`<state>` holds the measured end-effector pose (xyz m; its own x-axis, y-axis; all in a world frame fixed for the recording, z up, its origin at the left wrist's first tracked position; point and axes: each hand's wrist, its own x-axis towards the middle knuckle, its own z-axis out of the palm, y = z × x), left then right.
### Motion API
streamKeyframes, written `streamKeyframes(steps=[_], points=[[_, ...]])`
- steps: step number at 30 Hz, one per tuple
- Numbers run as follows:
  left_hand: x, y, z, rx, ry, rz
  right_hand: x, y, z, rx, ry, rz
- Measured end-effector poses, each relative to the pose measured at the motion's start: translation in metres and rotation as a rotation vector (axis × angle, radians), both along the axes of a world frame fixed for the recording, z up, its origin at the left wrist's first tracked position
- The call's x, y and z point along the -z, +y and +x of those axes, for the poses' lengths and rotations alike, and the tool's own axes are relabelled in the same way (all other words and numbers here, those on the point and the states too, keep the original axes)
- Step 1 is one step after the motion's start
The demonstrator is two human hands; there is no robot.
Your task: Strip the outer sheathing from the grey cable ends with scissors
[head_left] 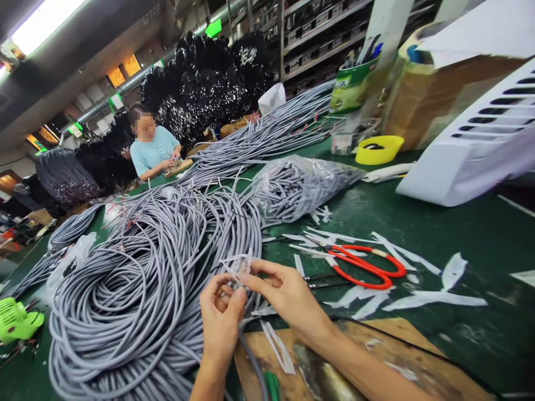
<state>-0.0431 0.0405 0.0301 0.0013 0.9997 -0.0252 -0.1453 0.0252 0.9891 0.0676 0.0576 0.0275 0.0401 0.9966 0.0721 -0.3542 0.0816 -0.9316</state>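
Observation:
My left hand [220, 320] and my right hand [290, 295] meet in front of the grey cables, fingertips pinched together. Between them is a crumpled, translucent white strip [241, 266]; its exact make is unclear, and my fingers cover part of it. A grey cable [253, 356] runs down beneath my hands; whether its end is in my fingers cannot be seen. Close behind and to the left lies a big coil of grey cable [125, 289]. Red-handled scissors [368, 262] rest on the table to the right of my hands, among loose white strips [434, 301].
A worn board [393, 334] lies under my forearms on the green table [480, 239]. Behind are a plastic bag of grey cable pieces [292, 186], a yellow ring [379, 150] and a green tin [353, 86]. A white slotted housing [472, 145] stands right. A co-worker [152, 147] sits across.

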Motion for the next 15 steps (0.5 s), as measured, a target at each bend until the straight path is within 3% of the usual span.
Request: streamKeyframes(steps=[5,11,13,15], points=[[0.004,-0.001,0.007,-0.085,-0.023,0.002,0.003,-0.003,-0.006,0.103,0.085,-0.023],[0.005,-0.001,0.007,0.130,-0.064,0.062,0.002,0.001,-0.004,0.217,0.092,-0.045],[0.005,-0.002,0.005,0.202,-0.067,0.083,0.003,0.009,0.012,0.346,0.096,-0.043],[0.006,-0.002,0.001,0.241,-0.095,0.100,0.006,0.019,0.031,0.575,0.116,-0.023]])
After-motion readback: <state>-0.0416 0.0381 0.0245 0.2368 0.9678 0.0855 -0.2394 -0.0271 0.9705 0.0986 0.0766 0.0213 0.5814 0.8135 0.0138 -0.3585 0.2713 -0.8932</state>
